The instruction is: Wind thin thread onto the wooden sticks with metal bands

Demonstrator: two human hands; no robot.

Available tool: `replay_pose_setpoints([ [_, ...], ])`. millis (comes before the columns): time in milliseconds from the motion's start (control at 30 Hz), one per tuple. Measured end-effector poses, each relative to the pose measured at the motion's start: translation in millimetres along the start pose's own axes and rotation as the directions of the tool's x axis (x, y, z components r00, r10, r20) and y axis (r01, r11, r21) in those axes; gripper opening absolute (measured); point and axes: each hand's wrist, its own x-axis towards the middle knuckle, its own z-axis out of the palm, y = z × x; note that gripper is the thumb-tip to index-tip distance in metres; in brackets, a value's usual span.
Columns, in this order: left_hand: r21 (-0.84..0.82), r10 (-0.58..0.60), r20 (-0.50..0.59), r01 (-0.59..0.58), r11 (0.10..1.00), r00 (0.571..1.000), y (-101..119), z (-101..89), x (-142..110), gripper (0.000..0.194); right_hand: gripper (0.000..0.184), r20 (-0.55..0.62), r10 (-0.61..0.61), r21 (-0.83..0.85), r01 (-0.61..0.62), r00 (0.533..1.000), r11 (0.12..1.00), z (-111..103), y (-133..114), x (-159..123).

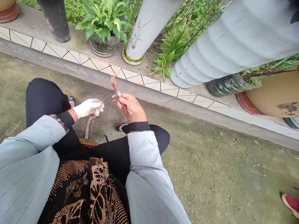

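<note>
My right hand [131, 107] is bare and wrapped round a reddish-brown wooden stick [113, 81], which tilts up and to the left. Several turns of silvery wire [118, 93] are coiled round the stick just above my fingers. My left hand [88, 108], in a white glove, is closed with its fingers pinched on the thin wire [107, 98], which runs across to the coil on the stick. Beneath the glove, a second wooden stick [87, 128] hangs or lies with loose loops of wire about it; I cannot tell whether the glove holds it.
A tiled ledge [102, 63] crosses ahead of me, bearing a leafy potted plant [105, 43], a grey-white column [144, 31] and a large ribbed grey pipe [224, 43]. Concrete ground [210, 161] spreads below. Someone's red shoe [291, 203] shows at the right edge.
</note>
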Motion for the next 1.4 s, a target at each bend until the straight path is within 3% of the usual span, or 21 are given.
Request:
replay_pose_setpoints([
  [100,0.232,0.047,-0.082,-0.026,0.972,0.996,-3,0.7,1,0.025,0.047,0.005,-0.002,0.028,0.002,1.0,1.0,0,1,1],
  [200,0.461,0.112,-0.139,-0.036,0.887,0.984,-7,-0.1,3,0.02,0.043,0.018,0.014,0.055,-0.015,1.0,0.998,1,1,2],
  [400,0.648,0.042,-0.052,0.002,0.762,0.998,-8,-0.6,1,0.024,0.042,-0.016,0.013,0.105,-0.011,1.0,0.994,2,8,7],
  [500,0.736,0.008,0.023,-0.022,0.677,1.0,-5,2.0,-2,0.031,0.034,-0.138,0.069,0.038,-0.064,0.988,0.997,2,16,13],
  [567,0.849,0.025,0.084,-0.085,0.522,0.996,-2,4.8,-3,0.036,0.023,-0.268,0.147,-0.18,-0.199,0.952,0.963,3,21,18],
  [600,0.907,0.057,0.109,-0.123,0.403,0.992,-1,6.1,-4,0.038,0.018,-0.32,0.168,-0.343,-0.28,0.932,0.897,5,23,20],
  [667,0.978,0.147,0.153,-0.171,0.118,0.977,2,7.8,-4,0.04,0.014,-0.343,0.193,-0.668,-0.383,0.919,0.638,9,26,23],
  [733,0.975,0.206,0.206,-0.183,-0.125,0.957,3,7.5,-4,0.04,0.011,-0.242,0.319,-0.85,-0.359,0.916,0.386,13,26,24],
  [767,0.962,0.213,0.23,-0.188,-0.198,0.95,3,6.7,-4,0.04,0.01,-0.151,0.435,-0.884,-0.318,0.888,0.343,15,25,23],
  [833,0.951,0.209,0.243,-0.19,-0.242,0.947,3,4.7,-3,0.039,0.01,0.107,0.648,-0.864,-0.253,0.754,0.436,15,22,20],
  [900,0.967,0.194,0.214,-0.179,-0.18,0.957,3,3.0,-2,0.039,0.015,0.369,0.674,-0.75,-0.223,0.64,0.622,10,18,15],
  [933,0.975,0.172,0.202,-0.182,-0.126,0.964,4,2.6,-1,0.039,0.019,0.452,0.628,-0.682,-0.209,0.633,0.701,7,15,13],
  [1000,0.978,0.138,0.201,-0.206,0.022,0.97,6,2.7,-1,0.038,0.028,0.5,0.485,-0.552,-0.168,0.718,0.817,1,11,10],
  [1100,0.926,0.181,0.201,-0.247,0.285,0.963,9,4.7,0,0.037,0.033,0.377,0.275,-0.387,-0.119,0.885,0.914,-1,11,10],
  [1167,0.849,0.202,0.127,-0.212,0.484,0.971,9,6.4,-1,0.039,0.033,0.243,0.203,-0.326,-0.117,0.949,0.938,5,16,13],
  [1267,0.646,0.158,-0.006,-0.117,0.755,0.987,4,7.4,0,0.04,0.03,0.047,0.15,-0.379,-0.121,0.988,0.917,23,26,20],
  [1333,0.512,0.141,-0.068,-0.087,0.854,0.988,-1,6.2,1,0.037,0.025,-0.028,0.082,-0.524,-0.085,0.996,0.847,36,31,23],
  [1400,0.44,0.128,-0.116,-0.065,0.896,0.985,-6,3.8,3,0.034,0.02,-0.067,-0.013,-0.701,-0.038,0.998,0.712,46,32,23],
])
